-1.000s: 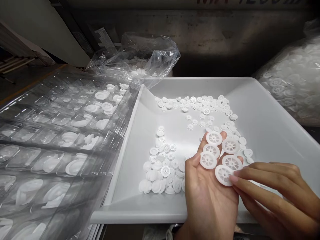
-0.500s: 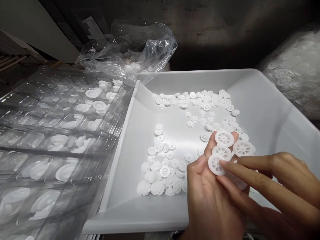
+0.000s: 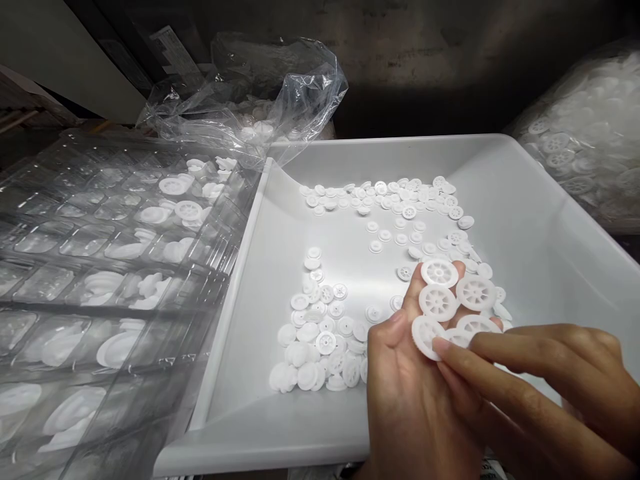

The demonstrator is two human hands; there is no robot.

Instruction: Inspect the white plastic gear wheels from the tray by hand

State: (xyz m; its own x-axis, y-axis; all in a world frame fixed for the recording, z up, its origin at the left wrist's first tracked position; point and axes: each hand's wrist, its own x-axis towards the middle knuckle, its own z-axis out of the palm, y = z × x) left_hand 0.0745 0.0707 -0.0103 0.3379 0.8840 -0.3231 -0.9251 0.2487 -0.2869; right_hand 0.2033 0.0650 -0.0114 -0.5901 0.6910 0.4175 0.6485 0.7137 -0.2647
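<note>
Six or so white plastic spoked wheels (image 3: pixel 439 273) lie on the open left hand (image 3: pixel 415 400) of the person, in the lower middle of the frame, and this hand is held palm up above a white plastic tray (image 3: pixel 545 220). The fingers of the left hand (image 3: pixel 411 293) are a little spread and stay straight under the wheels, so the wheels rest on them and overlap partly at the lower edge. The right hand (image 3: pixel 545 387) comes in from the lower right corner, and the fingers of the right hand (image 3: pixel 480 380) are stretched out and lie close together. Their tips touch the lowest wheels on the left hand, but the thumb is hidden, so I cannot tell if they really pinch one wheel. Inside the tray there are many smaller loose white wheels (image 3: pixel 320 340), in one heap at the lower left of the tray and in a band along its far side. At the left of the frame lies a clear plastic blister tray (image 3: pixel 100 267) with white moulded parts in its cavities. A crumpled clear plastic bag (image 3: pixel 270 87) is at the upper middle, behind the tray corner, and a full bag of white wheels (image 3: pixel 585 140) is at the upper right.
</note>
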